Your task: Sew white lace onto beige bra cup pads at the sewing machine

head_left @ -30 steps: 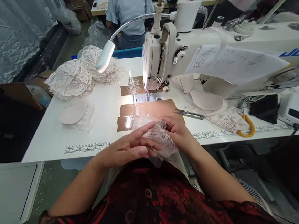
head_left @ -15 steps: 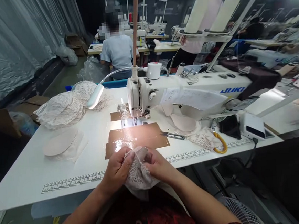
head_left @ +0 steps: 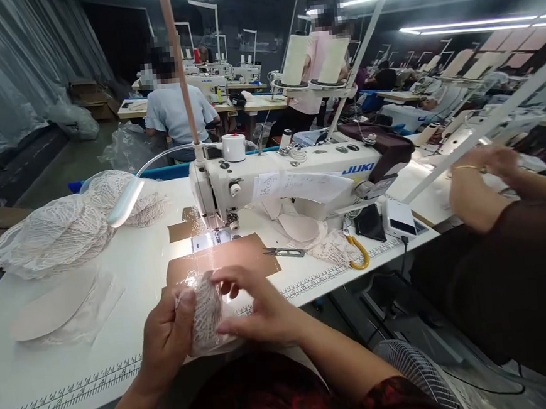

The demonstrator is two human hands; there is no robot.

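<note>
My left hand (head_left: 167,335) is closed on a cream lace cup piece (head_left: 206,313), thumb on top, above the table's front edge. My right hand (head_left: 266,306) curves round the other side with thumb and fingers apart; its thumb tip touches the lace and its forefinger is by the top edge. Behind the hands is the sewing machine (head_left: 271,182), its lit needle area over brown tape (head_left: 223,257) stuck on the table. Thread snips (head_left: 285,252) lie at the tape's right end.
Stacked lace pieces (head_left: 62,230) and a smooth beige oval pad (head_left: 54,307) lie left. Right of the needle are another pad (head_left: 298,228), lace scraps (head_left: 336,250) and a yellow-handled tool (head_left: 359,252). A co-worker's arm (head_left: 478,194) is at the right; other people are beyond.
The view has swung right and up. My right hand has loosened from its grip and its fingers have spread. The lace piece has turned, its patterned side now upward in my left hand.
</note>
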